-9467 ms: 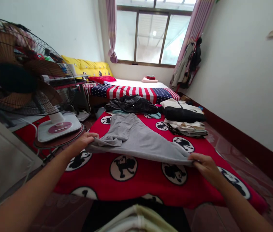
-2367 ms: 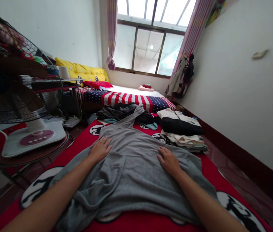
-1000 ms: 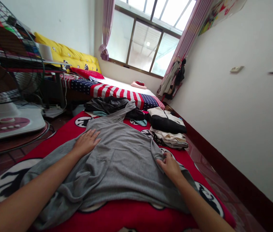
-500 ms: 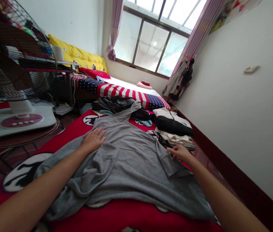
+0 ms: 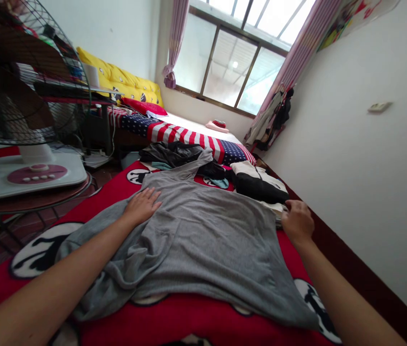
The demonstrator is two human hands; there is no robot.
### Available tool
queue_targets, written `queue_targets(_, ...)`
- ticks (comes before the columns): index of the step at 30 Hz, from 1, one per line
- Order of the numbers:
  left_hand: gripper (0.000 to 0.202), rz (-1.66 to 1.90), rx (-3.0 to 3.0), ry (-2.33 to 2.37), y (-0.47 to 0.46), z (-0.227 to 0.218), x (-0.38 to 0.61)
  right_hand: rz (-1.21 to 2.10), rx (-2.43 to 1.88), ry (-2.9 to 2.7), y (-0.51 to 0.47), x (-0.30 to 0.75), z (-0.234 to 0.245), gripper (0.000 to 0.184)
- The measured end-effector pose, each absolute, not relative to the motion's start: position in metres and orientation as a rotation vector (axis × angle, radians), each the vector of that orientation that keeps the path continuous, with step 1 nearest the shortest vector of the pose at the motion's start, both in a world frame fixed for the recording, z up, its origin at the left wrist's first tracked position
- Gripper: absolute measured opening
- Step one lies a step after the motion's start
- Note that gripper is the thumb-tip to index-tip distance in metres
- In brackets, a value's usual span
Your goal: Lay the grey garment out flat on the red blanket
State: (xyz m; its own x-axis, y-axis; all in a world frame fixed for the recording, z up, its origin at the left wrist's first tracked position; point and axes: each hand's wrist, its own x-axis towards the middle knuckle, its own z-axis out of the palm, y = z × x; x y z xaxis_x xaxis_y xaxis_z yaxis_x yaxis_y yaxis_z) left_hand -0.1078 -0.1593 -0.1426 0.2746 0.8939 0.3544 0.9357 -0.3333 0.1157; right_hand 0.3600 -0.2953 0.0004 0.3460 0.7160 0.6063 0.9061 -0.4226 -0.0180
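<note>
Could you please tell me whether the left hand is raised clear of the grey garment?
No, the left hand lies palm-down on the grey garment.

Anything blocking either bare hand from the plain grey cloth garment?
Nothing visible. The left hand rests on the plain grey cloth garment; the right hand appears just off its edge, with the stack of folded black and cream clothes beyond.
</note>
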Motion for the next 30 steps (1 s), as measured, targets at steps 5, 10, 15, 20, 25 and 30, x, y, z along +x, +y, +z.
queue_targets(5,0.052,-0.574,-2.423,-1.765,-0.161,-0.141,-0.107,-0.488,-1.935,-1.948,-0.322,0.337,-0.081,0.044)
queue_targets(10,0.050,-0.607,-2.432,-1.815,-0.165,-0.139,-0.106,-0.278,-2.252,-2.041,-0.314,0.315,-0.097,0.038)
queue_targets(15,0.044,-0.757,-2.463,-1.841,-0.166,-0.135,-0.105,-0.209,-1.989,-2.051,-0.283,0.261,-0.093,0.026)
queue_targets(20,0.034,-0.790,-2.419,-1.867,-0.170,-0.125,-0.113,-0.115,-1.752,-1.907,-0.271,0.222,-0.123,0.024)
queue_targets(25,0.050,-0.854,-2.166,-2.082,-0.160,-0.108,-0.133,-0.079,-1.669,-1.864,-0.270,0.226,-0.133,0.022)
queue_targets(30,0.048,-0.858,-2.096,-2.336,-0.119,-0.092,-0.149,-0.174,-1.707,-1.876,-0.270,0.220,-0.130,0.021)
